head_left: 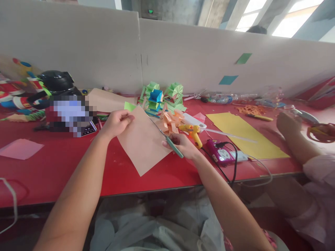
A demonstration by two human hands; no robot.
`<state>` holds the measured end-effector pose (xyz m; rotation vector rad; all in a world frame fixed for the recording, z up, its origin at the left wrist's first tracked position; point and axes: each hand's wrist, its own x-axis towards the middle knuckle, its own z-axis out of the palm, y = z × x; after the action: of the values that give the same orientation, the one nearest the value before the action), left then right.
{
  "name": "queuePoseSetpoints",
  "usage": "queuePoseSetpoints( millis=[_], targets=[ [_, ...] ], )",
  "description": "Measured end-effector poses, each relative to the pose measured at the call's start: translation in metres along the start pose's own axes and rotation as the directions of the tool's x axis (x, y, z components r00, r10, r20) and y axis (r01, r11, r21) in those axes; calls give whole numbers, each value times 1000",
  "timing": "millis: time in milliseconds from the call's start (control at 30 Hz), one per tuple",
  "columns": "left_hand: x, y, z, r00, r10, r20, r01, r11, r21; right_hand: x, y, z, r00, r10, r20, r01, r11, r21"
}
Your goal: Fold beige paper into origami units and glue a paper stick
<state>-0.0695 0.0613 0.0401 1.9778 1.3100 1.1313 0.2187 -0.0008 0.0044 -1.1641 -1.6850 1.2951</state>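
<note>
A sheet of tan paper (146, 143) is held up at an angle over the red table. My left hand (119, 122) is closed on its upper left edge, thumb and fingers pinching it. In my right hand (181, 144) is a pair of green-handled scissors (171, 143), seen nearly edge-on. Their thin blades lie along the sheet's upper right edge; whether they are apart I cannot tell. Just behind are folded peach paper pieces (171, 122) and a yellow glue gun (192, 132). A green paper scrap (129, 106) shows behind the sheet's top.
Green paper forms (175, 91) and a blue one (155, 99) stand at the back. Yellow sheets (243, 136), a purple power strip (222, 153) and cables lie right. Another person's arm (295, 139) rests farther right. A black bottle (57, 83) and pink paper (22, 149) are left.
</note>
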Motion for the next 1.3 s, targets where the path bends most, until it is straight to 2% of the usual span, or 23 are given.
queuePoseSetpoints(
  millis=[133,333,1133,1300],
  targets=[
    [0,4,3,1000,-5,25,5,1000,6,3,3,1,1000,-31,1,31,999,23],
    [-2,8,7,999,-18,39,19,1000,-11,3,4,3,1000,14,4,-14,999,33],
    [-3,9,6,998,-35,49,37,999,-37,5,12,1,998,-38,-49,33,995,-96],
    [-2,7,5,998,-32,47,34,998,-46,4,7,4,1000,-6,-3,6,999,-49]
  ],
)
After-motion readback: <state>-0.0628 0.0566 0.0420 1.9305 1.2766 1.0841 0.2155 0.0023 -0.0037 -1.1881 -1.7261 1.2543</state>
